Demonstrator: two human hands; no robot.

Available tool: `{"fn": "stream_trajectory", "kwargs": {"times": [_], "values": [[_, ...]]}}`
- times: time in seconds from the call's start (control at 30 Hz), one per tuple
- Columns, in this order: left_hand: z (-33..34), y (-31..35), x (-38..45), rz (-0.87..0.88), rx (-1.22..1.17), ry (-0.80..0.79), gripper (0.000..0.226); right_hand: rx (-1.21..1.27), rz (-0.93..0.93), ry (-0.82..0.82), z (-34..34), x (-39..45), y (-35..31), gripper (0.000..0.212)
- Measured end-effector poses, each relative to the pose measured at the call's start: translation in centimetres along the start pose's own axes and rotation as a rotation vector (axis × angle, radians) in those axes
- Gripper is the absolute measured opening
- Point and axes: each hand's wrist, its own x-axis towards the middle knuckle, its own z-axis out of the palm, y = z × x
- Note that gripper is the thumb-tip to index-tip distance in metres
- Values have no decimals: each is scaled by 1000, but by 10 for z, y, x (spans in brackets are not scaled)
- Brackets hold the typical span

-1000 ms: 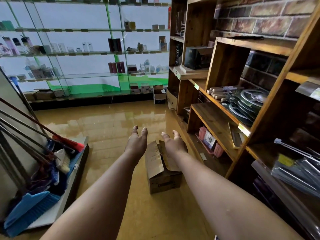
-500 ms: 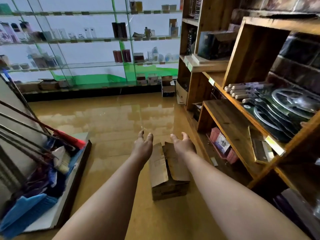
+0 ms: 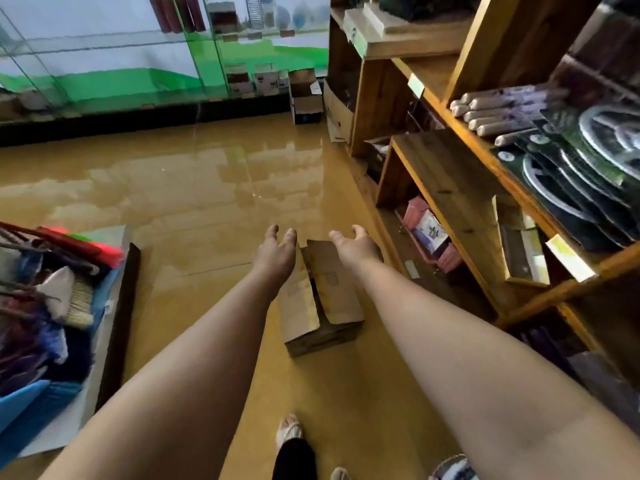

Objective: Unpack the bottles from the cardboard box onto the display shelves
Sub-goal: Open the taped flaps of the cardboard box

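Two empty hands: left hand [image 3: 275, 255], right hand [image 3: 355, 246]; one cardboard box [image 3: 320, 299]

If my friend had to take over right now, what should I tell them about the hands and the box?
Left hand: open, empty, stretched out over the box.
Right hand: open, empty, reaching toward the box too.
Box: on the floor beside the wooden shelves, flaps folded over the top; no bottles can be seen.
Done: nothing unpacked yet.
Left: open the flaps, lift the bottles out, set them on the shelves.
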Motion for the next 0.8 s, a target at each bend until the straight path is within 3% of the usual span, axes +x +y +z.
{"fn": "stream_trajectory", "kwargs": {"times": [0.43, 0.8], "values": [[35, -24, 104, -172, 128, -140, 59, -111, 155, -57, 37, 102, 9, 63], [90, -56, 199, -272, 123, -53, 57, -224, 138, -205, 62, 227, 45, 61]]}}
